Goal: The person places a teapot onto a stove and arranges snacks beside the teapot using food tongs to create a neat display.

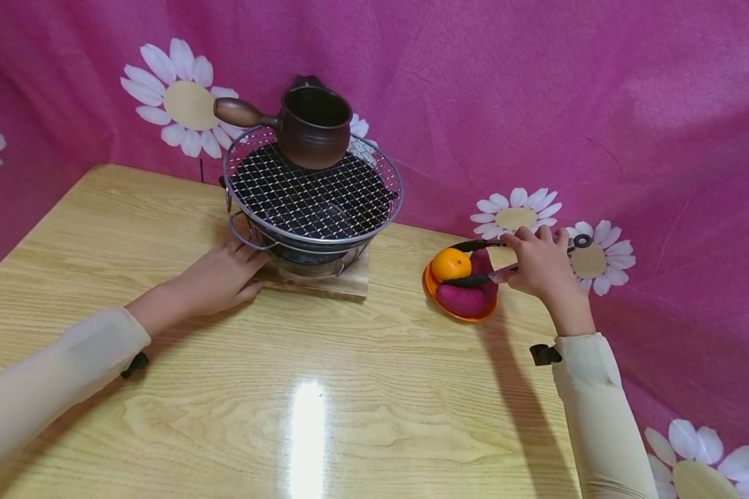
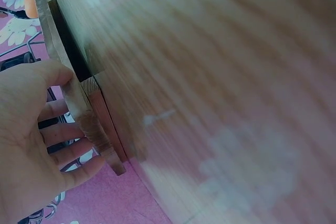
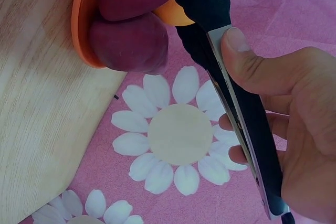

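My right hand [image 1: 539,262] grips black-and-metal tongs [image 3: 244,124], thumb on one arm and fingers around the other. In the head view, the tongs' black tips lie on both sides of a mandarin orange [image 1: 452,265]. It sits with purple sweet potatoes [image 3: 131,43] in an orange bowl [image 1: 429,290]. At the table's far left, my left hand [image 1: 221,277] holds the left end of a wooden board [image 2: 79,100], thumb against its edge. A round grill [image 1: 315,239] stands on this board. Atop its wire mesh [image 1: 299,201] is a dark brown side-handled clay pot [image 1: 315,132].
The light wooden table [image 1: 349,388] meets a pink cloth [image 1: 449,104] with white flowers behind and at the right. The pot's handle [image 1: 240,113] points left past the mesh rim. A wire loop [image 1: 250,235] juts from the grill near my left hand.
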`<state>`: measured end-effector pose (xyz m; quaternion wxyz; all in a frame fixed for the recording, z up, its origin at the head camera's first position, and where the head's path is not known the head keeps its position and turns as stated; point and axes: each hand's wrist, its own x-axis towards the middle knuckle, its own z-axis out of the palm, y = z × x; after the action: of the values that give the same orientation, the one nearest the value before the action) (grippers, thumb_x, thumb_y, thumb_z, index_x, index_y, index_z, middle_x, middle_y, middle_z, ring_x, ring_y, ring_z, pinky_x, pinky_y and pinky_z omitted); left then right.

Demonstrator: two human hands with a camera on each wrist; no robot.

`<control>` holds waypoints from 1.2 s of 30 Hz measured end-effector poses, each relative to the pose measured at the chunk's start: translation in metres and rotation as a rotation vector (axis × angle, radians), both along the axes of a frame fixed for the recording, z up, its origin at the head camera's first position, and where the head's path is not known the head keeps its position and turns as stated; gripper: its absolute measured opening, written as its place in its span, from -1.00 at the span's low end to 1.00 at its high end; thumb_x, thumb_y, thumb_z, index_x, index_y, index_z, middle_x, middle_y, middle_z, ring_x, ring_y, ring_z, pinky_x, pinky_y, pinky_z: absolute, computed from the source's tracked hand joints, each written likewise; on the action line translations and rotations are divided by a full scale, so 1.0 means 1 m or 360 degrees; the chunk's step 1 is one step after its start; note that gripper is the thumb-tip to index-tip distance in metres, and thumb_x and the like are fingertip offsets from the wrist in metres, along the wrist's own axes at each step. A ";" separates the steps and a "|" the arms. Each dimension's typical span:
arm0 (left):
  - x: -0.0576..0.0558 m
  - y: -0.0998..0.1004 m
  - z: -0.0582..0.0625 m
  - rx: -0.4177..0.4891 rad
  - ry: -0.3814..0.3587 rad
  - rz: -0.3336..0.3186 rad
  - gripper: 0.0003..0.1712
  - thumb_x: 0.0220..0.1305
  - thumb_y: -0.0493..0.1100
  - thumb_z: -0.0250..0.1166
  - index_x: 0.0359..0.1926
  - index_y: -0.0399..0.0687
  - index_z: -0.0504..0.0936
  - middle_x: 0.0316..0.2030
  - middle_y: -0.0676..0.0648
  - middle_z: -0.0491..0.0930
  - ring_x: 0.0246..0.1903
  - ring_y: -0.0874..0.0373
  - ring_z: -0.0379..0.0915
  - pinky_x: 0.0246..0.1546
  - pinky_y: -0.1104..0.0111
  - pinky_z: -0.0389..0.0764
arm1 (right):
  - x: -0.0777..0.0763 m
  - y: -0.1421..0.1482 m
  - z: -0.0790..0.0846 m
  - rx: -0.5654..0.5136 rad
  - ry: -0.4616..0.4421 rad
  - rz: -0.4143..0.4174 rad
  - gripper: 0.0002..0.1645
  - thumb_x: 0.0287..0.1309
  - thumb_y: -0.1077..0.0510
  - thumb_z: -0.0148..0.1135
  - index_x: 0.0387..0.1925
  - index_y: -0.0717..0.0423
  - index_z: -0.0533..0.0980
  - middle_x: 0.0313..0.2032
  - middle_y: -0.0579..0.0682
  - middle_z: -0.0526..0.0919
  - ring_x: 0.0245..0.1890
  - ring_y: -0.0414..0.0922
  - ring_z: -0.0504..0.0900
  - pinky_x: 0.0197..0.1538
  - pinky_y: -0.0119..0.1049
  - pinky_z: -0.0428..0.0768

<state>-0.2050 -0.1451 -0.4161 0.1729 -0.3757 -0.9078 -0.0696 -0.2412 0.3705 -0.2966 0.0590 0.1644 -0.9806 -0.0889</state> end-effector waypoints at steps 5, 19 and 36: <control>0.001 0.001 0.001 -0.0002 -0.0009 0.0016 -0.49 0.29 -0.12 0.36 0.17 -0.30 0.51 0.16 -0.38 0.49 0.18 -0.36 0.40 -0.03 -0.15 0.56 | 0.001 0.000 0.000 -0.0010 -0.0007 -0.0006 -0.20 -0.09 -0.06 0.58 0.20 0.15 0.53 0.04 0.29 0.57 0.02 0.37 0.36 0.21 0.43 0.08; -0.001 0.001 0.000 -0.0018 0.0007 0.0007 -0.47 0.29 -0.12 0.36 0.18 -0.33 0.50 0.16 -0.40 0.49 0.19 -0.37 0.40 0.01 -0.15 0.55 | -0.002 0.003 -0.003 -0.0057 0.0029 0.0011 -0.20 -0.09 -0.08 0.58 0.19 0.14 0.53 0.07 0.30 0.56 0.03 0.39 0.36 0.17 0.42 0.09; -0.001 0.001 -0.001 0.0003 -0.0007 0.0012 -0.47 0.25 -0.12 0.38 0.15 -0.33 0.51 0.15 -0.40 0.49 0.18 -0.34 0.42 0.09 -0.19 0.50 | -0.001 0.002 -0.002 -0.0111 0.0031 -0.0012 -0.14 -0.07 -0.05 0.55 0.27 0.18 0.49 0.07 0.31 0.54 0.05 0.40 0.34 0.17 0.43 0.08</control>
<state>-0.2056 -0.1443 -0.4172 0.1715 -0.3721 -0.9095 -0.0707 -0.2425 0.3725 -0.2982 0.0739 0.1576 -0.9831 -0.0565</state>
